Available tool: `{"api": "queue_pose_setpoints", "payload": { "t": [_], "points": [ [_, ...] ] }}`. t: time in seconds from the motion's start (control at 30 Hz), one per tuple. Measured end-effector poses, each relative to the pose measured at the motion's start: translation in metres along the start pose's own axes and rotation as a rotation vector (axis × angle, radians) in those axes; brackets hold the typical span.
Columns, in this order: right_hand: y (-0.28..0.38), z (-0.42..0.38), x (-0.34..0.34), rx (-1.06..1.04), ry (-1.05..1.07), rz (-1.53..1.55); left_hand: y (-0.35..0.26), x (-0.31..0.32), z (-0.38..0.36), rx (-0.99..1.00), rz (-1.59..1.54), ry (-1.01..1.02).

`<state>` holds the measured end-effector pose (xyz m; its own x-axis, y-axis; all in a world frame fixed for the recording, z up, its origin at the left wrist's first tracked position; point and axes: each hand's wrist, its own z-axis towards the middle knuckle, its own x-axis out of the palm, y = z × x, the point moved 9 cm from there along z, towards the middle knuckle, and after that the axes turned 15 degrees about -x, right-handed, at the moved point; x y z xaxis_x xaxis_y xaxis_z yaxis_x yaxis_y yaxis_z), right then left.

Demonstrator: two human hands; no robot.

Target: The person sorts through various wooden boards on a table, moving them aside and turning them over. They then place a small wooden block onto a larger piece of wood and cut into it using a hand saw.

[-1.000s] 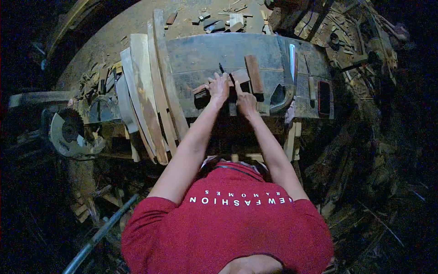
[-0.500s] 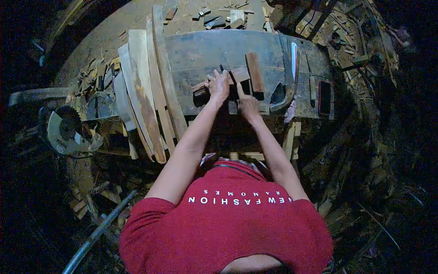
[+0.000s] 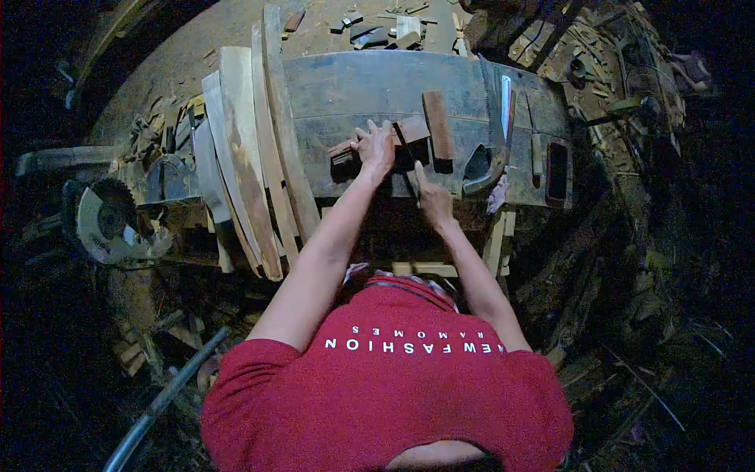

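Note:
My left hand lies with fingers spread on a small reddish-brown wood piece on the workbench, pressing down on it. My right hand is closed round a narrow dark-bladed tool, with the index finger stretched along it. The blade slants up and left across the wood, just right of my left fingers; the grip is mostly hidden. A lighter part of the wood shows right of the blade. Beside it a reddish wooden block stands apart from both hands.
Long boards lie across the bench's left side. On the right are a handsaw and a dark phone-like slab. A toothed circular blade is at far left. Offcuts lie on the ground beyond the bench.
My right hand has drawn the tool back toward my body and slightly right, so its tip no longer reaches past the wood. My left hand stays on the wood.

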<state>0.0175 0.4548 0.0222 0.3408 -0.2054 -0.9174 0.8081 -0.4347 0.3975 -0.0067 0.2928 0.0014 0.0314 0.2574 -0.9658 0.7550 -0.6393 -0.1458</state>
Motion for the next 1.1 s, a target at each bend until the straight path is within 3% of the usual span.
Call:
{"api": "queue_pose_setpoints", "payload": {
  "t": [0.13,0.23,0.33,0.37,0.5,0.6,0.63,0.73,0.83,0.97,1.1],
  "points": [
    [-0.013,0.061,0.014,-0.048,-0.171,-0.061,-0.001,-0.005,0.001,0.009,-0.019,-0.004],
    [-0.032,0.072,0.044,-0.125,-0.09,-0.12,0.001,-0.002,0.003,0.006,-0.088,-0.002],
    [-0.011,0.036,0.005,-0.037,-0.169,-0.016,0.001,-0.002,0.003,-0.011,-0.068,-0.044],
    [-0.005,0.021,0.003,-0.086,-0.187,-0.112,0.003,0.0,0.002,-0.013,-0.069,-0.038],
    [-0.001,-0.018,0.011,0.032,-0.036,0.027,0.002,0.001,0.002,-0.008,-0.031,-0.1],
    [-0.001,0.007,0.003,-0.009,-0.07,-0.073,0.002,0.004,0.0,-0.004,-0.047,-0.107],
    [-0.001,0.02,0.005,-0.123,-0.177,-0.064,0.003,0.003,0.0,-0.005,-0.053,-0.102],
    [-0.013,0.063,0.01,-0.05,-0.103,-0.018,0.002,0.0,0.001,-0.017,-0.046,-0.012],
    [-0.01,0.072,0.006,-0.098,-0.176,0.021,0.003,0.0,0.002,-0.024,-0.041,-0.006],
    [-0.007,0.024,0.008,0.014,-0.059,0.039,0.004,0.006,0.003,-0.024,-0.033,-0.021],
    [0.009,-0.022,-0.003,-0.042,-0.098,-0.023,0.003,0.005,-0.002,-0.022,-0.016,-0.039]
  ]
}}
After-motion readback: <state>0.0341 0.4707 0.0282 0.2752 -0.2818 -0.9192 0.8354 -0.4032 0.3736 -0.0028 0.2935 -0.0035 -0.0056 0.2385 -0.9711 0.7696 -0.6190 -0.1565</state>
